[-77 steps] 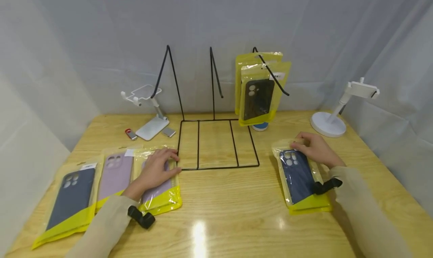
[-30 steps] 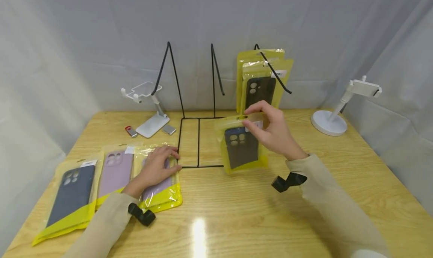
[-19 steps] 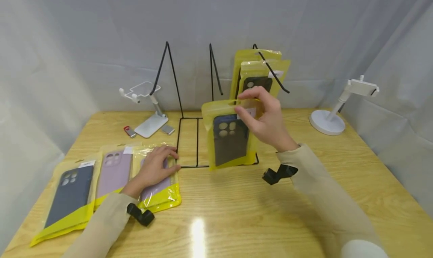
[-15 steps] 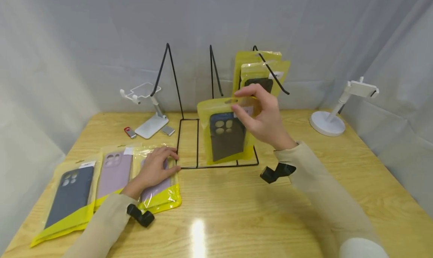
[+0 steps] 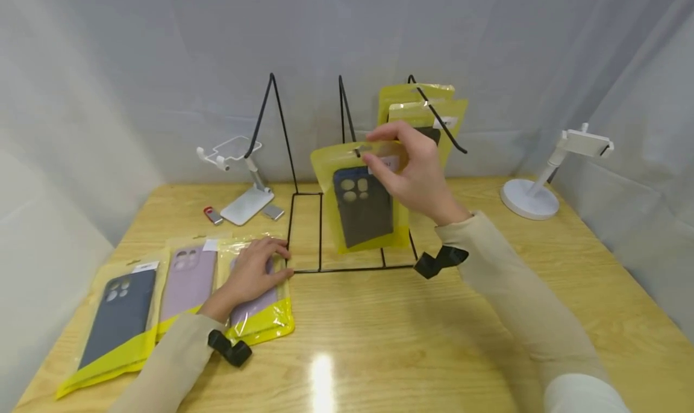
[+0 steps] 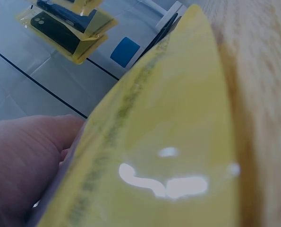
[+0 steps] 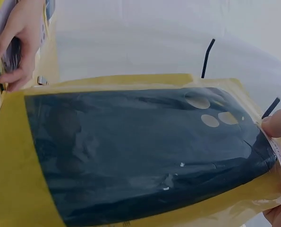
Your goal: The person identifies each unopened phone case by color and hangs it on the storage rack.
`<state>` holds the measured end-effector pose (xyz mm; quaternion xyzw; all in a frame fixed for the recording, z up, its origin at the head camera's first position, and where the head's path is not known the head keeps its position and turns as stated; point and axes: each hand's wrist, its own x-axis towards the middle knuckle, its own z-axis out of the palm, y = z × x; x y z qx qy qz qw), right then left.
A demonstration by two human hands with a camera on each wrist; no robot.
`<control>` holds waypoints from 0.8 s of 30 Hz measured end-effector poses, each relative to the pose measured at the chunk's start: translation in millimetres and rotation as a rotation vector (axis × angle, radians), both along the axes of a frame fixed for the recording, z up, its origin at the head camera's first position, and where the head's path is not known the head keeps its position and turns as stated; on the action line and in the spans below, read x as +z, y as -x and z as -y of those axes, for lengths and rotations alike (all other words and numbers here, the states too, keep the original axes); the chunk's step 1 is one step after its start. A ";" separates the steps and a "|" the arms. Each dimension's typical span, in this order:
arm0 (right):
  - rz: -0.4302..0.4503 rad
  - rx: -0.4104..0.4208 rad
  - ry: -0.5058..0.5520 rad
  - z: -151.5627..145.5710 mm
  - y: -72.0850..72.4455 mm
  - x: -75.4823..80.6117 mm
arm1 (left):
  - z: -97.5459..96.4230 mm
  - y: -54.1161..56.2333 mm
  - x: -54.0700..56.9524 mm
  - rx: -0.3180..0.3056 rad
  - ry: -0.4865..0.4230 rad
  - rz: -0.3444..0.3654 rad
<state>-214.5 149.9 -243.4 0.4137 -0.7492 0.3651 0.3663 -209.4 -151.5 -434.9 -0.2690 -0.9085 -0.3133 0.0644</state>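
Note:
My right hand point(image 5: 414, 172) pinches the top right corner of a yellow-and-clear bag holding a dark blue phone case point(image 5: 364, 211). The bag hangs upright in front of the black wire rack point(image 5: 347, 271). The tip of the rack's middle hook point(image 5: 349, 119) shows at the bag's hang hole; whether it passes right through is hard to tell. In the right wrist view the bagged case point(image 7: 145, 146) fills the middle, with my thumb at its edge. My left hand point(image 5: 252, 274) rests on a bagged purple phone case point(image 5: 255, 307), fingertips near the rack's base.
Two more bagged cases, a purple one point(image 5: 188, 280) and a dark blue one point(image 5: 119, 310), lie at left. Bagged black cases point(image 5: 450, 115) hang on the right hook. White phone stands point(image 5: 246, 205) point(image 5: 529, 198) flank the rack. A red-and-silver USB stick point(image 5: 213, 215) lies near the left one.
My right hand has lifted the bagged dark blue case off the table at right and carried it left and up to the middle hook's tip. The left hand has stayed in place.

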 end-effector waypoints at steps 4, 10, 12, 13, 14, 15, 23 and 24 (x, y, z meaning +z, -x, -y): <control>0.019 -0.058 -0.017 1.6 7.7 1.9 | 1.1 0.7 0.3 0.001 0.005 -0.002; 0.050 -0.106 -0.034 8.6 25.8 6.5 | 4.4 0.8 1.8 0.017 0.009 -0.009; 0.091 -0.116 -0.032 11.6 32.2 6.7 | 4.9 -0.1 1.4 0.019 0.007 -0.007; 0.107 -0.120 -0.034 13.0 34.9 6.9 | 5.1 -0.8 1.1 0.019 0.006 -0.006; 0.124 -0.126 -0.036 14.2 37.7 6.8 | 5.0 -1.4 0.8 0.018 0.005 -0.004; 0.140 -0.131 -0.038 15.1 40.1 6.8 | 4.9 -2.3 0.6 0.014 0.003 -0.001; 0.223 -0.222 -0.119 20.6 63.1 18.4 | 3.8 -3.9 -0.1 0.013 -0.011 -0.021; 0.239 -0.237 -0.127 20.7 65.4 19.8 | 3.6 -4.0 0.2 0.013 -0.010 -0.025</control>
